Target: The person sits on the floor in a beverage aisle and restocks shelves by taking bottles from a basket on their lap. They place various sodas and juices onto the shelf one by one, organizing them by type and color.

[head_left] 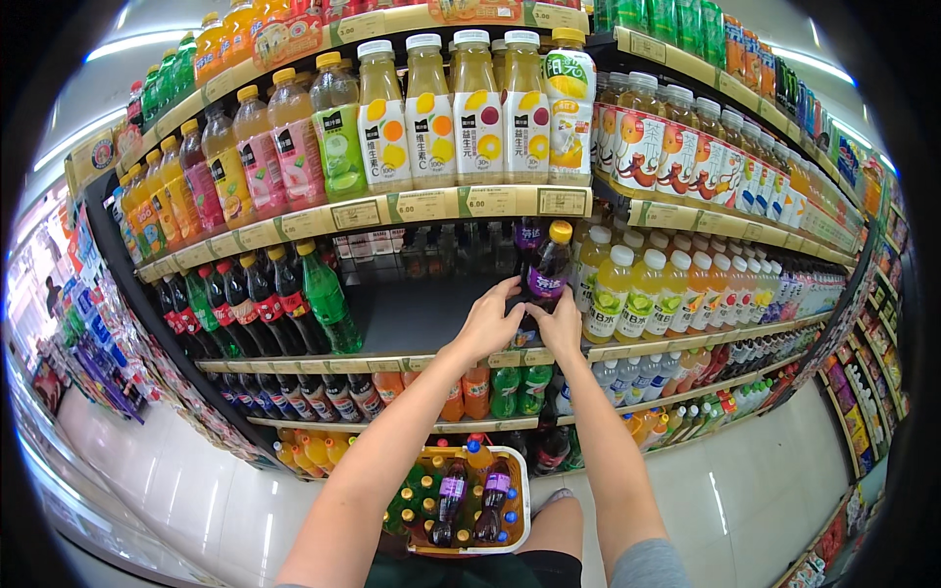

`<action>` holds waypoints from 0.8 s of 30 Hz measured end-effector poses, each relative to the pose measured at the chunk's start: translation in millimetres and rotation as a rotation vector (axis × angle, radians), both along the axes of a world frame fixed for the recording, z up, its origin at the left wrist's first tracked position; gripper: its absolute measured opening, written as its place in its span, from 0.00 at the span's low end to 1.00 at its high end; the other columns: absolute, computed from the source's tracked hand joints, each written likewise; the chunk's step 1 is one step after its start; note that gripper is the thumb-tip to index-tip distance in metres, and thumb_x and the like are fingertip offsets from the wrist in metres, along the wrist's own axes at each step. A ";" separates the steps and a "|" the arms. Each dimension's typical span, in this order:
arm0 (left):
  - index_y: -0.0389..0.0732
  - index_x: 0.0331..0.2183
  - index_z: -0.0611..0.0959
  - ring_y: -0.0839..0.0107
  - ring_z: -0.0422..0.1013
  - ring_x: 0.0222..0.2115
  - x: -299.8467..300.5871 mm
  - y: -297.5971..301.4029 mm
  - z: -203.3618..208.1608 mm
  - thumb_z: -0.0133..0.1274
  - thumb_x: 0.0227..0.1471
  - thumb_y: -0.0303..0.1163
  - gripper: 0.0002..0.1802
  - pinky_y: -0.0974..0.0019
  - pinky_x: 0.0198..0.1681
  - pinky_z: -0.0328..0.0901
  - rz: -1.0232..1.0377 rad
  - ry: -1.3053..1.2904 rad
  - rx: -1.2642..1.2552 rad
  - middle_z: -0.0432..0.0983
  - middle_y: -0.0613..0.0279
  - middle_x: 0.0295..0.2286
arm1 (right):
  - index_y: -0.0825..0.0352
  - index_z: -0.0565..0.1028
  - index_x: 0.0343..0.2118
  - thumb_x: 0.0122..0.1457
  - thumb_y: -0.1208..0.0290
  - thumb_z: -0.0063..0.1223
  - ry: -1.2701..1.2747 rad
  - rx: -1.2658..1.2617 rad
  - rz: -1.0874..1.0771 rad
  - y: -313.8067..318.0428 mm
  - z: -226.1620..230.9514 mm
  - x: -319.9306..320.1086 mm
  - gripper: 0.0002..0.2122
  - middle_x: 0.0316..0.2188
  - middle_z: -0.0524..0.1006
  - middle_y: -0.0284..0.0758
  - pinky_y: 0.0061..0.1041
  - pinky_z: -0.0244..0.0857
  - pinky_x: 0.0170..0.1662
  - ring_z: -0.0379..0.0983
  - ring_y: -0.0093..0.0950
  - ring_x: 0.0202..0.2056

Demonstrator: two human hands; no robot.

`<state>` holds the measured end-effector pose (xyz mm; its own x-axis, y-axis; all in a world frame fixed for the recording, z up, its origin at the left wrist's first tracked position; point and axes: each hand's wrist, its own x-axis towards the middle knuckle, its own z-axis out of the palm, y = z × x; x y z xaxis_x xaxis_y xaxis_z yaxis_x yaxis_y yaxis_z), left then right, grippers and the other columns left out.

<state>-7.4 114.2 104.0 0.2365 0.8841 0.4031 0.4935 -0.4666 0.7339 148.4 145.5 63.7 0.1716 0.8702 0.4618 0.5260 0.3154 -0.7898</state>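
A dark soda bottle [547, 270] with a purple label and a yellow cap stands upright at the right end of a half-bare dark shelf [412, 306]. My right hand [559, 325] is closed around its lower part. From the other side my left hand [490, 318] reaches in, its fingers closed against the bottle's left side. Just behind it stands another purple-labelled bottle [527, 235], partly hidden. Below my arms, a basket [525, 470] with a pale rim holds several bottles, among them two purple-labelled soda bottles [451, 495] lying on top.
Left on the same shelf are a green bottle [327, 299] and dark cola bottles [263, 294]. Pale yellow drink bottles [610, 294] stand close to my right hand. Juice bottles [426, 118] line the shelf above, its price-tag edge [431, 204] overhanging. Pale tiled floor [706, 480] lies below.
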 end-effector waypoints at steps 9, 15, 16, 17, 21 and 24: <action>0.34 0.60 0.59 0.52 0.63 0.56 15.8 35.0 -4.7 0.47 0.55 0.29 0.32 0.57 0.57 0.61 -0.051 0.055 -0.110 0.66 0.40 0.53 | 0.70 0.61 0.52 0.50 0.68 0.62 -0.148 -0.022 -0.002 51.3 -16.9 4.1 0.29 0.39 0.77 0.53 0.42 0.67 0.44 0.73 0.50 0.44; 0.34 0.60 0.58 0.52 0.63 0.56 13.8 48.7 -10.3 0.46 0.55 0.28 0.33 0.57 0.58 0.60 -0.059 0.101 -0.126 0.65 0.40 0.54 | 0.72 0.60 0.50 0.46 0.74 0.64 -0.100 -0.002 0.082 87.6 -24.1 11.6 0.29 0.40 0.76 0.54 0.42 0.66 0.46 0.72 0.51 0.46; 0.34 0.61 0.58 0.52 0.62 0.56 13.9 50.4 -10.8 0.46 0.55 0.28 0.33 0.57 0.58 0.60 -0.054 0.097 -0.131 0.65 0.40 0.54 | 0.72 0.60 0.50 0.46 0.75 0.64 -0.084 -0.030 0.129 90.2 -22.1 14.2 0.29 0.40 0.76 0.55 0.41 0.66 0.47 0.72 0.51 0.46; 0.34 0.61 0.58 0.52 0.62 0.56 14.2 51.9 -11.5 0.46 0.55 0.29 0.33 0.57 0.58 0.60 -0.049 0.093 -0.137 0.65 0.40 0.54 | 0.72 0.61 0.50 0.46 0.75 0.64 -0.089 -0.027 0.133 93.3 -22.6 15.3 0.29 0.40 0.76 0.55 0.41 0.66 0.46 0.72 0.51 0.46; 0.34 0.61 0.57 0.51 0.62 0.56 10.4 61.0 -16.0 0.47 0.55 0.29 0.34 0.57 0.57 0.60 -0.029 0.117 -0.125 0.65 0.40 0.54 | 0.73 0.61 0.50 0.46 0.75 0.63 -0.115 -0.025 0.142 104.0 -21.9 11.9 0.29 0.40 0.75 0.56 0.41 0.67 0.46 0.71 0.51 0.47; 0.34 0.61 0.57 0.51 0.62 0.56 7.6 66.9 -19.9 0.47 0.55 0.30 0.34 0.57 0.57 0.61 -0.021 0.124 -0.125 0.65 0.40 0.54 | 0.76 0.60 0.51 0.48 0.74 0.63 -0.125 -0.004 0.135 110.6 -24.5 7.2 0.30 0.40 0.75 0.57 0.41 0.67 0.46 0.71 0.53 0.46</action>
